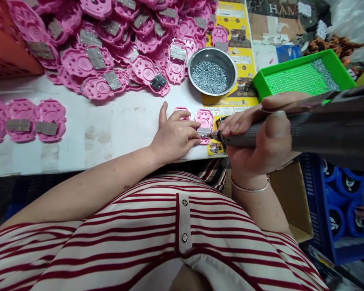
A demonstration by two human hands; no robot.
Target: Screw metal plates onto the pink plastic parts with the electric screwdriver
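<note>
Both hands meet at one small pink piece point(204, 116) near the table's near edge, right of the scene's middle. Left hand point(176, 135) lies palm down, fingers stretched rightward, their tips at the piece's left side; whether they pinch anything I cannot tell. Right hand point(257, 143) is wrapped firmly around a dark screwdriver point(312, 131), whose tip points left at the grey plate point(204, 131) on the piece's near half. A thin bangle point(251, 188) circles the right wrist.

Another pink piece point(182, 109) shows partly behind the left fingers. Just beyond stands a metal bowl point(190, 79) of small screws point(209, 76), and farther right a green tray point(259, 85) with small metal parts point(325, 73) gathered at its right end. Yellow printed sheet point(245, 93) runs beneath the bowl's right side. On the far left, a heap of pink pieces point(100, 60) spreads beside an orange basket point(12, 48); nearer, three pink pieces point(51, 113) stand in a row.
</note>
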